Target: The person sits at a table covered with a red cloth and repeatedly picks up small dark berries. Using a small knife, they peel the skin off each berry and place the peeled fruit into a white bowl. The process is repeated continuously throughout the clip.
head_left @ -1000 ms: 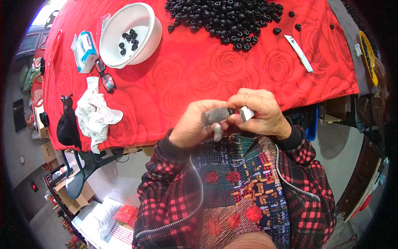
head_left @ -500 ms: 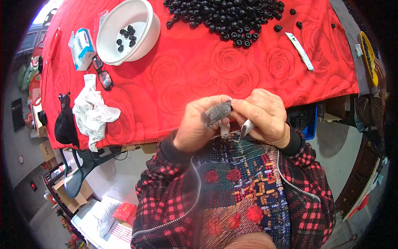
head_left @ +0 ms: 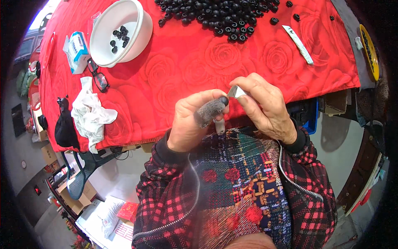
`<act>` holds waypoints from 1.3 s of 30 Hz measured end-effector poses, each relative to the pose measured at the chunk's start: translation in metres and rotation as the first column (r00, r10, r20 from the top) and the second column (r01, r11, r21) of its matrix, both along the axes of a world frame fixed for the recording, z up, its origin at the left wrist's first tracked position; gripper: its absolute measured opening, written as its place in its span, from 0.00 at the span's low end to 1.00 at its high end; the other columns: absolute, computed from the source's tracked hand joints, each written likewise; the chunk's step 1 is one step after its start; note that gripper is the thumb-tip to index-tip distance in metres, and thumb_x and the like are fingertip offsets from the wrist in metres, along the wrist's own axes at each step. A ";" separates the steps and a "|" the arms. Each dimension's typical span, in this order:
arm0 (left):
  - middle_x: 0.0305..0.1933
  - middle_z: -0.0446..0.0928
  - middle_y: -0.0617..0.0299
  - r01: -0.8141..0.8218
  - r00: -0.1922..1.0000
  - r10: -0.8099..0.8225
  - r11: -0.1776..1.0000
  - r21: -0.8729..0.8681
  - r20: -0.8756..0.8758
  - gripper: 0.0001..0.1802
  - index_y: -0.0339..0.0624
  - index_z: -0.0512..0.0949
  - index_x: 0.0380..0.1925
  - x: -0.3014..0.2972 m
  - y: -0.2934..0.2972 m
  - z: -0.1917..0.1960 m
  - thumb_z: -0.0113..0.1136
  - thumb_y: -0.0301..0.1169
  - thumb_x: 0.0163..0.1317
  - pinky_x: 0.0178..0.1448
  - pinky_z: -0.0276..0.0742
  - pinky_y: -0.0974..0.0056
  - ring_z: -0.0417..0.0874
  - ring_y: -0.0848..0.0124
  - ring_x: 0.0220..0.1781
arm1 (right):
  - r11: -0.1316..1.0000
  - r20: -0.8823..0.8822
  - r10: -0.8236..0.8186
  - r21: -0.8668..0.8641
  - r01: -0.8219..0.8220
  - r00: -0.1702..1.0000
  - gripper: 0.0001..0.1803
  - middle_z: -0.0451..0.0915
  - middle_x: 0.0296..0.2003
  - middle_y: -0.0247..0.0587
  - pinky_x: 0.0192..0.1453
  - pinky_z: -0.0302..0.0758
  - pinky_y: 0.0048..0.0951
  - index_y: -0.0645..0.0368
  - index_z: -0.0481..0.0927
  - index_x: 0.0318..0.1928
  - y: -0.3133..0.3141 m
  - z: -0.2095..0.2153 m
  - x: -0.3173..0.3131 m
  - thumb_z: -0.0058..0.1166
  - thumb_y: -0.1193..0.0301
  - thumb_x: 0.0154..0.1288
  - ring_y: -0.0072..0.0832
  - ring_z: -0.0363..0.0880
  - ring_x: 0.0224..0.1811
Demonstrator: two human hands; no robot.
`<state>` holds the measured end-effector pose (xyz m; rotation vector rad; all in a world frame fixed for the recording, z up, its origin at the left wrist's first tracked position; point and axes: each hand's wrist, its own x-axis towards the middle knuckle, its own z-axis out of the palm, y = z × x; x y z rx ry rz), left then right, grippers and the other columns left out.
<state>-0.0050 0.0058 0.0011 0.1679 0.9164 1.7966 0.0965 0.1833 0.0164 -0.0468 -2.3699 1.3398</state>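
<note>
My left hand [head_left: 186, 118] is closed just past the table's near edge, pinching a small round black part [head_left: 224, 101] at its fingertips. A worn dark grey cover [head_left: 209, 112] wraps one finger there, and a whitish cover [head_left: 220, 126] sits on a lower finger. Just right of the black part, my right hand [head_left: 267, 108] grips a small flat blade [head_left: 236, 91] with a pale surface between thumb and fingers. The blade is raised close to the part, and I see a small gap between them. My right hand's lower fingers are partly hidden.
A big heap of black parts [head_left: 215, 16] lies on the red cloth [head_left: 178, 74]. At left stand a white basin [head_left: 143, 41] with several parts, a tissue box [head_left: 77, 52], glasses [head_left: 99, 79], a white cloth [head_left: 91, 112] and a black pouch [head_left: 66, 128]. A white strip [head_left: 297, 43] lies right.
My right hand has moved up and slightly away from the left, turning the blade from pointing down to beside the black part. The left hand shifted slightly left, still pinching the part.
</note>
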 end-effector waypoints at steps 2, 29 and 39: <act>0.38 0.81 0.56 -0.009 1.000 0.009 1.000 -0.003 0.010 0.16 0.33 0.76 0.51 0.000 0.000 0.000 0.57 0.28 0.65 0.32 0.79 0.70 0.79 0.76 0.34 | 1.000 0.005 0.010 -0.008 -0.010 1.000 0.12 0.74 0.31 0.48 0.32 0.72 0.38 0.65 0.75 0.45 0.000 -0.001 0.000 0.54 0.76 0.60 0.44 0.76 0.30; 0.39 0.81 0.57 0.017 1.000 -0.017 1.000 -0.020 -0.021 0.16 0.33 0.76 0.51 -0.004 0.004 -0.004 0.57 0.27 0.65 0.35 0.78 0.71 0.79 0.76 0.35 | 0.995 0.075 0.072 -0.075 -0.066 0.995 0.12 0.74 0.30 0.48 0.32 0.71 0.37 0.65 0.76 0.45 0.007 -0.005 -0.001 0.54 0.77 0.60 0.44 0.76 0.30; 0.37 0.81 0.58 0.035 0.999 -0.036 0.998 -0.056 -0.014 0.15 0.32 0.77 0.50 -0.004 0.005 -0.002 0.56 0.28 0.66 0.37 0.77 0.71 0.79 0.76 0.35 | 0.993 0.023 0.084 -0.085 -0.082 0.996 0.11 0.73 0.29 0.47 0.31 0.71 0.37 0.65 0.76 0.43 0.008 -0.012 -0.003 0.56 0.77 0.58 0.43 0.75 0.29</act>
